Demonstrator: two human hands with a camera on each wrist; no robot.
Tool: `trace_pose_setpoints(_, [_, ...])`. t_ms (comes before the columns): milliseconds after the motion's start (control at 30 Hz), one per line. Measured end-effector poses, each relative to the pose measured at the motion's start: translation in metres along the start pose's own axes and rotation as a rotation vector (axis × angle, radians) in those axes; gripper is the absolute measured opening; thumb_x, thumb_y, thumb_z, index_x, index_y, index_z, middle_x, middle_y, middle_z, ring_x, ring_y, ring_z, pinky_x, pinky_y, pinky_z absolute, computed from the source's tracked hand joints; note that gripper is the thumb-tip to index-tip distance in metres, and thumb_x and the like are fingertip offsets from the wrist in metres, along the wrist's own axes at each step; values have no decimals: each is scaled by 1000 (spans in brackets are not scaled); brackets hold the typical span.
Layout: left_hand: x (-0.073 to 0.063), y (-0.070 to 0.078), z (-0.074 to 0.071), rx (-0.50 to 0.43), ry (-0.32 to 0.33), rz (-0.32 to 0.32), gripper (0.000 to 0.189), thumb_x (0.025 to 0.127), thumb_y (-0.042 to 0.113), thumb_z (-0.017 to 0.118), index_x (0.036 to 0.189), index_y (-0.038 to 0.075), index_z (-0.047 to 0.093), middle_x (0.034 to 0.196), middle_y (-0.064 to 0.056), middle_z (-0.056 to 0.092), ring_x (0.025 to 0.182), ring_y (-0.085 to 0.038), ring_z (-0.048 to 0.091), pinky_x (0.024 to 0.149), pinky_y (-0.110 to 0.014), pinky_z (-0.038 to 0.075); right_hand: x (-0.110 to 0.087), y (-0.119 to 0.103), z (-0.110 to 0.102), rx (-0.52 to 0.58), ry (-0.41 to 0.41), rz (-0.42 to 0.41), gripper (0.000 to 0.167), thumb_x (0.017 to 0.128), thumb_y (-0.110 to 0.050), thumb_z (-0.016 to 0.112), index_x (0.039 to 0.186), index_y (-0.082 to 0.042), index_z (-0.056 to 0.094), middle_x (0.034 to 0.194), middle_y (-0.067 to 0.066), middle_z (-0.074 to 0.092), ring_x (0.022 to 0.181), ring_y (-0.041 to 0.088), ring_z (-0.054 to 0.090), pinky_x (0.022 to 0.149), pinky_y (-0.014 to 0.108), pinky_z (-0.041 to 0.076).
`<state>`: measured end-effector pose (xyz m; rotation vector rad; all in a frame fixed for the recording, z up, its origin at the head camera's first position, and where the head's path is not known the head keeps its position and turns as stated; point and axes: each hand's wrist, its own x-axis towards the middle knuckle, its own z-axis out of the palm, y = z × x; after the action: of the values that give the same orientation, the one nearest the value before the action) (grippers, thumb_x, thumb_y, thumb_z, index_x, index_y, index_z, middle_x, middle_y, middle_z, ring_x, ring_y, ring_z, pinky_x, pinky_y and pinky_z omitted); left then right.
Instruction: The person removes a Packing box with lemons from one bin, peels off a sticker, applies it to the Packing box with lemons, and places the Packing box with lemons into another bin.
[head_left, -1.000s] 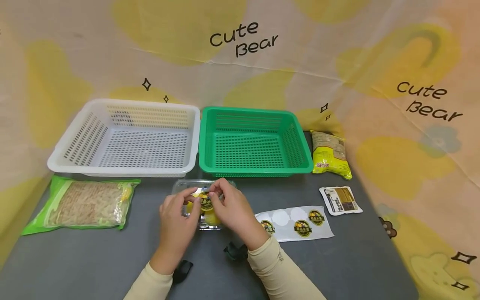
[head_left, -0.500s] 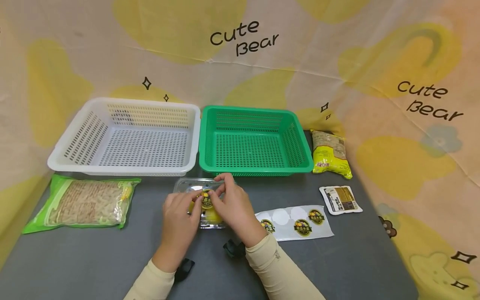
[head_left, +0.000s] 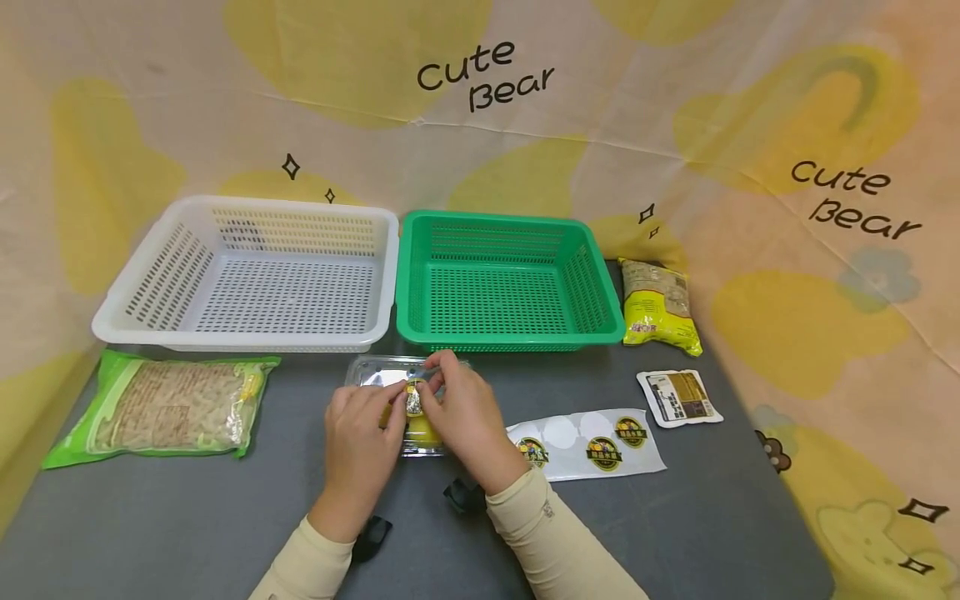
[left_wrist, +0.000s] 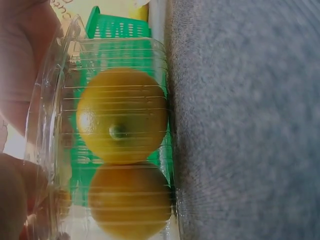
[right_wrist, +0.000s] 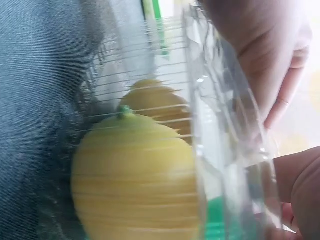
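A clear plastic clamshell box [head_left: 362, 373] lies on the grey table in front of the baskets. Inside it, in the left wrist view, are two round yellow-orange fruits [left_wrist: 122, 115]; one shows its green stem end [right_wrist: 125, 111] in the right wrist view. Over the lid is a round black-and-gold sticker [head_left: 414, 398], with glare on it. My left hand [head_left: 362, 437] pinches its left edge between thumb and index finger. On the other side my right hand [head_left: 468, 421] pinches the right edge. Fingertips of both hands are right at the lid.
A white basket [head_left: 105, 325] and a green basket [head_left: 615, 329] stand behind. A sticker sheet [head_left: 566, 462] lies right of the box, near a small white-and-brown packet [head_left: 680, 399]. A green-edged bag [head_left: 172, 408] is left; a yellow bag [head_left: 660, 308] is back right.
Both hands stay over the box and have shifted only slightly. The sticker between the fingers now looks narrower and catches a bright glare.
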<state>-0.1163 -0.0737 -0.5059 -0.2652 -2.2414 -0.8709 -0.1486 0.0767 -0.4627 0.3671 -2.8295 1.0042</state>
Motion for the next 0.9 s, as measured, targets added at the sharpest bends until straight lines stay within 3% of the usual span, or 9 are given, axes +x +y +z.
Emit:
trace_pose_setpoints(167, [-1, 0, 1, 13, 9, -8, 15, 84, 4, 86, 98, -1, 83, 100, -19, 70, 95, -43, 56, 83, -55, 44, -2, 1, 4, -65, 25, -52, 12, 100, -18, 75, 111, -17, 71, 90, -6, 65, 76, 10, 58, 66, 29, 50])
trace_pose_setpoints(400, [-2, -1, 1, 20, 32, -10, 12, 83, 4, 86, 94, 1, 84, 113, -20, 72, 104, -46, 55, 83, -63, 40, -7, 2, 8, -77, 54, -67, 12, 99, -18, 78, 110, -15, 74, 112, 4, 61, 96, 20, 65, 81, 38, 57])
trace_pose_setpoints(733, [-1, -7, -2, 23, -7, 4, 13, 89, 11, 79, 85, -1, 83, 113, -23, 72, 107, -48, 55, 93, -60, 44, -9, 8, 10, -83, 138, -126, 11, 97, -6, 75, 104, -13, 80, 110, 4, 64, 100, 22, 64, 84, 39, 56])
trace_pose_setpoints(900, [0, -7, -3, 20, 10, 25, 16, 88, 12, 79, 78, -1, 79, 110, -23, 74, 105, -49, 58, 94, -60, 45, -12, 9, 8, -139, 122, -179, 14, 97, -11, 77, 110, -11, 84, 114, 4, 69, 105, 24, 64, 90, 38, 56])
